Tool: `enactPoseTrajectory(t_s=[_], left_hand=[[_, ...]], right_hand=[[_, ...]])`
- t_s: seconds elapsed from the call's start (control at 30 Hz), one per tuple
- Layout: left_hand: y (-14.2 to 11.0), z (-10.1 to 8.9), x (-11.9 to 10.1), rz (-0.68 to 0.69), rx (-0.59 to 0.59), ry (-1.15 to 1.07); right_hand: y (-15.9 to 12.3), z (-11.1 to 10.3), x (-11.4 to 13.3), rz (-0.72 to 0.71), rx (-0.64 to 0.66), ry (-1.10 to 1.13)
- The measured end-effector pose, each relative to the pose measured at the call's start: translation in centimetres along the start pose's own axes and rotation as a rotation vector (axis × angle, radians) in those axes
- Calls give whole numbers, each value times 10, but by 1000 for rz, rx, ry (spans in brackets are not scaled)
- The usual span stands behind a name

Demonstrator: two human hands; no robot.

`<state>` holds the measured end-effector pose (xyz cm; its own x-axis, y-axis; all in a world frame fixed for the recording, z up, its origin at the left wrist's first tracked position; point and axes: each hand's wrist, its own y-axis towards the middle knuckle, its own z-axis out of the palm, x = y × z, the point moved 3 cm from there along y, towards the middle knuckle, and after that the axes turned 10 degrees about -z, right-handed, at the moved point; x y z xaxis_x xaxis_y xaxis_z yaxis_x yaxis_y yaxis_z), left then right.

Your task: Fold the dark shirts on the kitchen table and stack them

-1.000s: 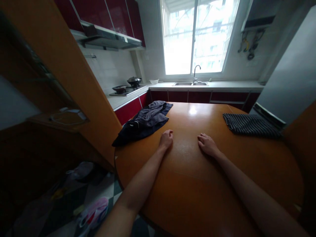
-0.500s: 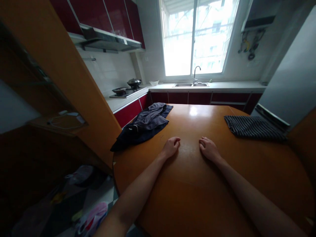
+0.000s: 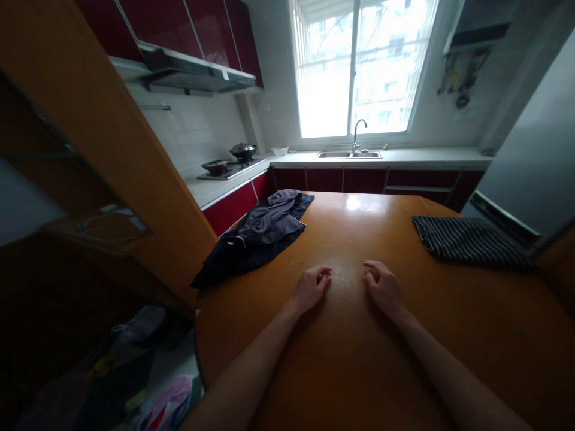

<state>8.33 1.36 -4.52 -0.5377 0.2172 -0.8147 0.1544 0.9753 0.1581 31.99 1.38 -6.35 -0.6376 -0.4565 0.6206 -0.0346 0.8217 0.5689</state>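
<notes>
My left hand [image 3: 311, 286] is at the middle of the wooden table [image 3: 354, 353], its fingers loosely bent, with nothing in it. Across a short gap, my right hand [image 3: 383, 288] has its thumb apart from its fingers and is also bare. To the far left of my left hand lies a rumpled dark garment [image 3: 269, 221] with grey and navy parts, spread along the table's edge. A dark striped cloth [image 3: 469, 240], folded flat, lies beyond my right hand at the right side. Neither hand touches the fabrics.
Past the table, a white counter holds a double sink [image 3: 348, 154] under a window, and a stove with a lidded wok [image 3: 243, 151] and a pan [image 3: 215, 166]. A wooden cabinet post [image 3: 153, 161] stands at left. Bags [image 3: 168, 401] lie on the floor.
Both hands have drawn slightly back toward me. The right hand's fingers and thumb show further apart. The view has shifted a little; the cloths stay where they were.
</notes>
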Motion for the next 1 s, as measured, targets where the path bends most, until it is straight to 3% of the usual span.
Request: enactPoseTrajectory(t_s=[0.53,1.0], left_hand=[[-3,-5,0,-4,-3,18],[-5,-5,3,-41,-24,-26]], right_hand=[[-3,-1,7,43,-18,57],[-6,-7,-5,34,-41,36]])
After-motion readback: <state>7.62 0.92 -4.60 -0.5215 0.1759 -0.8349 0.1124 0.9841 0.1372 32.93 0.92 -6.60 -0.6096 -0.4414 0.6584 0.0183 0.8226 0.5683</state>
